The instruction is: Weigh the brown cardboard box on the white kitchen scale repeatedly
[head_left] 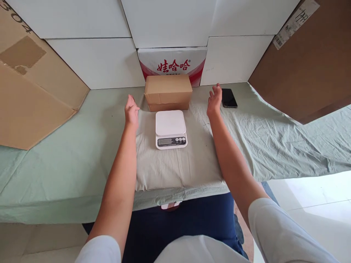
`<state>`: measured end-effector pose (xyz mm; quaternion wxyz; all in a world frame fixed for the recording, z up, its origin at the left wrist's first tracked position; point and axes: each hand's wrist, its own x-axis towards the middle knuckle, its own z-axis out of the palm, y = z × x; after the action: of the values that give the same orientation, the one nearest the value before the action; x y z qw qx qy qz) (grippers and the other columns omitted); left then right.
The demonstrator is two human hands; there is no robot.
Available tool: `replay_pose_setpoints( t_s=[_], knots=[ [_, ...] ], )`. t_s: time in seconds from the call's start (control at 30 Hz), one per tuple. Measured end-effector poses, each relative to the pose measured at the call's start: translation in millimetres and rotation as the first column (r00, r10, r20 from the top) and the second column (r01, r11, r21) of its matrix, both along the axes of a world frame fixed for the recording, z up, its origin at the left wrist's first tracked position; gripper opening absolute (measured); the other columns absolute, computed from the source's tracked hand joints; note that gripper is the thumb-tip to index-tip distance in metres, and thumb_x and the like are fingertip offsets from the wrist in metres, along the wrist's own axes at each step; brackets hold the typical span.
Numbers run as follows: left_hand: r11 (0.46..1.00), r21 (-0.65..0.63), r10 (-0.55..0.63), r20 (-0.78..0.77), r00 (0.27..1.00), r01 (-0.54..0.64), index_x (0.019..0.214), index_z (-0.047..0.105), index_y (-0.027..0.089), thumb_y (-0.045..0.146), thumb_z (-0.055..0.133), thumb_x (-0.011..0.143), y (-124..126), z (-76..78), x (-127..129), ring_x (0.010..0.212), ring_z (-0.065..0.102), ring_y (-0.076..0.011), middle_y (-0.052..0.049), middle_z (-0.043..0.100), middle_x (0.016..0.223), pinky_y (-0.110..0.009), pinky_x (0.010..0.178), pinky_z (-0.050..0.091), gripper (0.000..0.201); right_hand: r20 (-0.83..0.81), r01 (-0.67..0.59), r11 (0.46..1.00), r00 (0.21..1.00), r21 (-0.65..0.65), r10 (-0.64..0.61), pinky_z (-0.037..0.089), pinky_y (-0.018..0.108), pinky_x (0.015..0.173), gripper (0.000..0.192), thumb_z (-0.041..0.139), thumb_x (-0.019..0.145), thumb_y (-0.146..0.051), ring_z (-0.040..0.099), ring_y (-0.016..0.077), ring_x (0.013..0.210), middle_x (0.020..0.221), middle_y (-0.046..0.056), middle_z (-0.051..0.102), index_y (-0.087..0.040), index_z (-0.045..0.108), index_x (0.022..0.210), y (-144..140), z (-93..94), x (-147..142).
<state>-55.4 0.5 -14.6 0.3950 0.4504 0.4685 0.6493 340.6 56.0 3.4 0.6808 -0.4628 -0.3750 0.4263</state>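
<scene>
A white digital kitchen scale [170, 124] lies flat on the cloth in front of me, its display and buttons facing my side. Right behind it stands a closed brown cardboard box [168, 91]. My left hand [131, 111] is held left of the scale and box, palm turned inward, fingers extended and holding nothing. On the other side, my right hand [215, 99] mirrors it, open with its fingers stretched out. A black smartphone [229, 98] lies just right of my right hand. Both hands are apart from the scale and the box.
Large cardboard panels rise at the left [41, 84] and right [304, 62]. A white and red printed carton [172, 58] stands at the back against white panels [170, 22]. Green cloth [82, 160] covers the table, with a beige cloth [178, 168] under the scale.
</scene>
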Motion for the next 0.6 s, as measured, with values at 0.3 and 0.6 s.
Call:
replay_pose_setpoints(
  t_s=[0.3, 0.6],
  knots=[
    [0.998, -0.041, -0.054, -0.009, 0.998, 0.054, 0.169, 0.030, 0.019, 0.027, 0.058, 0.073, -1.9, 1.6, 12.7, 0.168, 0.015, -0.0188, -0.003, 0.021, 0.180, -0.031, 0.135, 0.020, 0.100, 0.054, -0.055, 0.998, 0.997, -0.019, 0.056, 0.020, 0.060, 0.137, 0.093, 0.045, 0.079, -0.086, 0.035, 0.0285, 0.164, 0.173, 0.001, 0.039, -0.036, 0.039, 0.157, 2.6, -18.3, -25.4],
    [0.992, -0.086, -0.097, -0.001, 0.995, 0.096, 0.164, 0.042, 0.021, 0.045, 0.062, 0.086, -2.8, -0.8, 23.6, 0.167, 0.022, -0.0219, -0.006, 0.028, 0.178, -0.037, 0.136, 0.020, 0.084, 0.141, -0.196, 0.981, 0.971, -0.006, 0.195, 0.021, 0.056, 0.139, 0.085, 0.053, 0.077, -0.080, 0.033, 0.0252, 0.165, 0.174, 0.000, 0.039, -0.035, 0.047, 0.149, -10.3, -22.2, -61.7]
  ],
)
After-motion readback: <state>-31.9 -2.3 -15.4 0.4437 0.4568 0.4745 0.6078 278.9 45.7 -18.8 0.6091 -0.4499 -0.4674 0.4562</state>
